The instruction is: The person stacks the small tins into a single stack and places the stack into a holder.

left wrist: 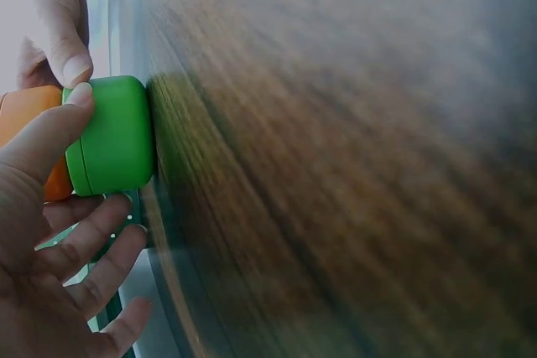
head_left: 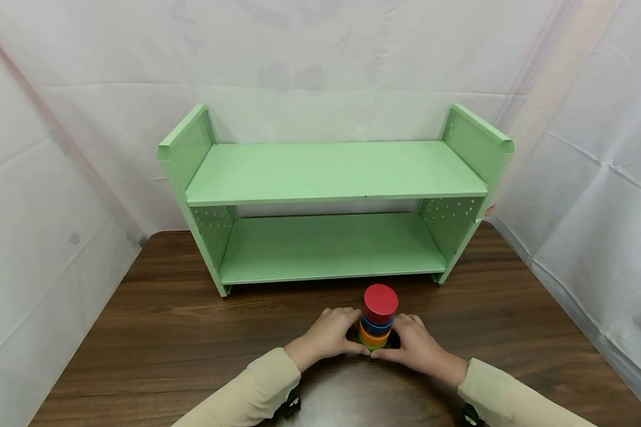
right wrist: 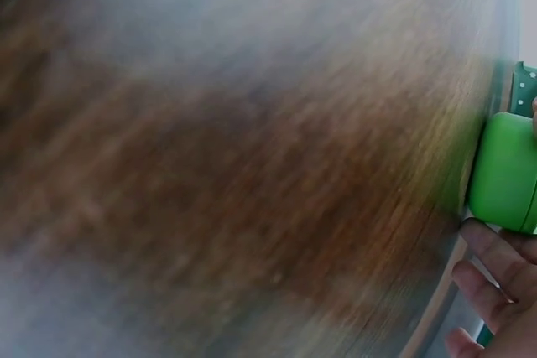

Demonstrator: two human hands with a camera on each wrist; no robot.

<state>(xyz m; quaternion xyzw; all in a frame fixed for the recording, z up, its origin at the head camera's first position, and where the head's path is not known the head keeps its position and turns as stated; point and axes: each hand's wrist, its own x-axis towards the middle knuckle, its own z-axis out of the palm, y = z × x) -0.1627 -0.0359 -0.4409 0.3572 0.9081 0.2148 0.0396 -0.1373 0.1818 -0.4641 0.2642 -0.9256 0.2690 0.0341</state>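
A stack of round, brightly coloured containers stands upright on the table before the shelf. On top is a red one (head_left: 381,301), with a blue one (head_left: 376,328) and an orange one (head_left: 374,340) beneath. At the bottom sits a green container (left wrist: 117,136), its base on the tabletop. My left hand (head_left: 328,334) holds the stack low on its left side, thumb at the front and fingers behind. From the other side my right hand (head_left: 418,345) holds it too, its thumb close to the left thumb. In the right wrist view the green container (right wrist: 503,172) is cut off by the frame edge.
A light green two-tier shelf (head_left: 331,169) with raised side panels stands at the back of the dark wooden table (head_left: 192,356). Its lower board (head_left: 331,246) lies just behind the stack. White sheeting (head_left: 320,65) hangs behind and on both sides.
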